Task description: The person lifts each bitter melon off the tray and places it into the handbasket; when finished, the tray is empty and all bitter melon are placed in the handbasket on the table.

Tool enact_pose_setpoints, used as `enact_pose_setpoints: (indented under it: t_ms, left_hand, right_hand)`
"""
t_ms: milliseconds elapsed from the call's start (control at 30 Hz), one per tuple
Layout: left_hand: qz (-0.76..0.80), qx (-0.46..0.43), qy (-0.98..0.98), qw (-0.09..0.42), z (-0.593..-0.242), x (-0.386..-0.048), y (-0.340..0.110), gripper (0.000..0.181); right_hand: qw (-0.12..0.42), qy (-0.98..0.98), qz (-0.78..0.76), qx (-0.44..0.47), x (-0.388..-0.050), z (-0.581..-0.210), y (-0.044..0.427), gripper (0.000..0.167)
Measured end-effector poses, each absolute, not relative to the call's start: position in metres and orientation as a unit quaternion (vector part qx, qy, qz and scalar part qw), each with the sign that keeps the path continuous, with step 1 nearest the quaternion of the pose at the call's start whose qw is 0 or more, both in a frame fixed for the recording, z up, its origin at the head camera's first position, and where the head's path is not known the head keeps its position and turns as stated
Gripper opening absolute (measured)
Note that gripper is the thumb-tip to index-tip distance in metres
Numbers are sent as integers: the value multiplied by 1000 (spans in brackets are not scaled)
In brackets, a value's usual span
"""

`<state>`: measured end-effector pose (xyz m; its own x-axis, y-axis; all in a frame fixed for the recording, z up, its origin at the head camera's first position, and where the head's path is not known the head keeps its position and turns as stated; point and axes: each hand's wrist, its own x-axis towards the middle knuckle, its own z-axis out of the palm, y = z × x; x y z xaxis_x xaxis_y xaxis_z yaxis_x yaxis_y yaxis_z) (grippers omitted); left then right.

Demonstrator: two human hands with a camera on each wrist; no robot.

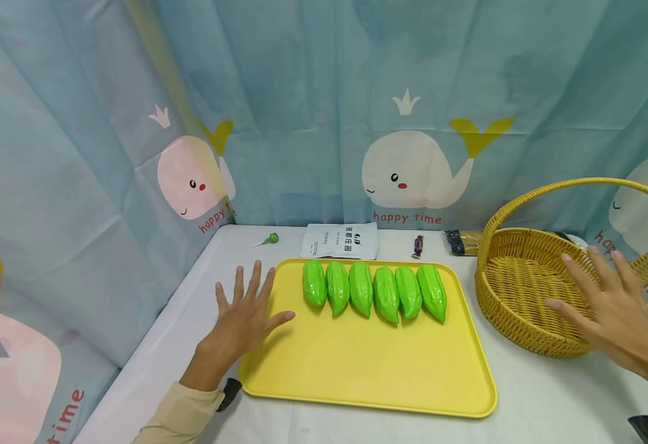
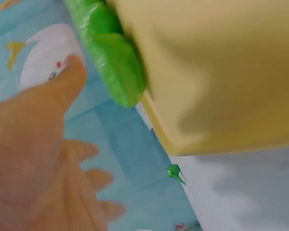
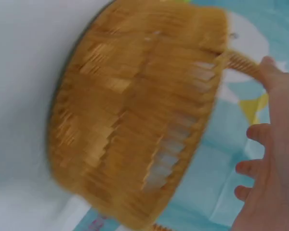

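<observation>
six green pods (image 1: 360, 288) lay in a row on the yellow tray (image 1: 368, 370), long axes near to far, ahead and right of the nearer left hand (image 1: 241, 322), its fingers spread apart; the right hand (image 1: 626, 314), likewise splayed, hung by the basket (image 1: 504, 308).

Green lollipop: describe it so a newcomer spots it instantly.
Find the yellow tray. Beyond its far left corner, left of the white packet, lies the lollipop. Unlike the packet and the purple candy, it has a thin stick.
</observation>
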<state>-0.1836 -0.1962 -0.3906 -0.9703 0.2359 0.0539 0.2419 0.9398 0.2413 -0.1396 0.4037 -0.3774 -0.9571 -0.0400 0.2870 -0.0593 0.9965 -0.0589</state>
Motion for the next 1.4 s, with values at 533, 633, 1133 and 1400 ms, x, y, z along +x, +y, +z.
enact_pose_setpoints:
  t_ms: [533, 633, 1133, 1400]
  left_hand:
    - [-276, -122, -945, -125, -367, -234, -234, 67]
    - [-302, -101, -936, -151, -371, -243, -236, 68]
    - [-438, -18, -886, -151, -397, -265, -235, 54]
    - [-448, -18, -884, -129, -406, -266, -235, 48]
  right_hand:
    - [191, -930, 260, 175, -140, -357, 306, 66]
    - [170, -925, 286, 183, -147, -359, 284, 63]
    - [70, -933, 312, 162, -205, -387, 243, 59]
    - [26, -948, 284, 139, -219, -397, 236, 61]
